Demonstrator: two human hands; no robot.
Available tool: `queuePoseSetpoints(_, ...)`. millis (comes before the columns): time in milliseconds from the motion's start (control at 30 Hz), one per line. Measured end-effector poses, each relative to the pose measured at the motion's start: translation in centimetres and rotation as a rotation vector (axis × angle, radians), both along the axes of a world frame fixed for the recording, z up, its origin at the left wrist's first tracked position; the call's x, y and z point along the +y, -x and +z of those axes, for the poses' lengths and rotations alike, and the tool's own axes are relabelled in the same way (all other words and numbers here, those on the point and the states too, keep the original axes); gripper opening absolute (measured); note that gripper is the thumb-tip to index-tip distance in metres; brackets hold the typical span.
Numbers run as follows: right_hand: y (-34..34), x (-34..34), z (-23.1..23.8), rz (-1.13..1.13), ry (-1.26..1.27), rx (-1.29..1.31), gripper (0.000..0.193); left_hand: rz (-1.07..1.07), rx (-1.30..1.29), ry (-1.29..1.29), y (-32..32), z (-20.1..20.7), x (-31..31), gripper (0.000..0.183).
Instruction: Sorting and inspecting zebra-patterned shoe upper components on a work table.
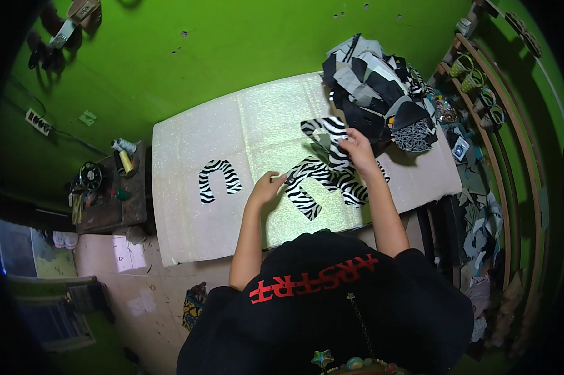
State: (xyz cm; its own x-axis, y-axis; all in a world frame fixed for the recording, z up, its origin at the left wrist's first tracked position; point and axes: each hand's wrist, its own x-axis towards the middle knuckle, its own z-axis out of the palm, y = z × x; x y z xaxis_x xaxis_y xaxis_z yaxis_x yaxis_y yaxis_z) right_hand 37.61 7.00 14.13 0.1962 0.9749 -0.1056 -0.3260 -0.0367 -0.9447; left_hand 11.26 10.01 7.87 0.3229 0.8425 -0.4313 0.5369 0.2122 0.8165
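My right hand (357, 150) is closed on a curved zebra-print cut piece (324, 127), lifted above the table, with a greyish underside partly showing. Below it lie several overlapping zebra-print pieces (304, 201), black and white, some partly hidden by my right hand and forearm. At the left edge of this heap is my left hand (267, 189), its fingers slightly apart and nothing visible in them. Further left, a separate U-shaped zebra-print piece (219, 169) lies flat on the pale glittery sheet (188, 231) covering the table.
A tall pile of black, grey and white scraps (372, 75) stands at the table's far right. To the left is a small wooden table (116, 212) with thread spools (125, 160). Wooden racks (485, 125) line the right wall; fabric scraps (475, 219) lie beneath.
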Motion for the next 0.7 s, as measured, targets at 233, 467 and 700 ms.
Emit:
queuePoseSetpoints(233,7.6,1.8,-1.5,0.357,0.145,-0.1,0.022,0.307,-0.415,0.122,3.3,1.4,-1.0,0.067)
queuePoseSetpoints(467,14.9,4.6,-4.6,0.426,0.255,-0.331,0.026,0.507,-0.373,0.014,11.3,-1.2,-0.5,0.028)
queuePoseSetpoints(700,23.1,7.9,-9.1,0.549,0.184,-0.516,0.039,0.744,-0.195,-0.16,19.9,-7.2,1.5,0.03)
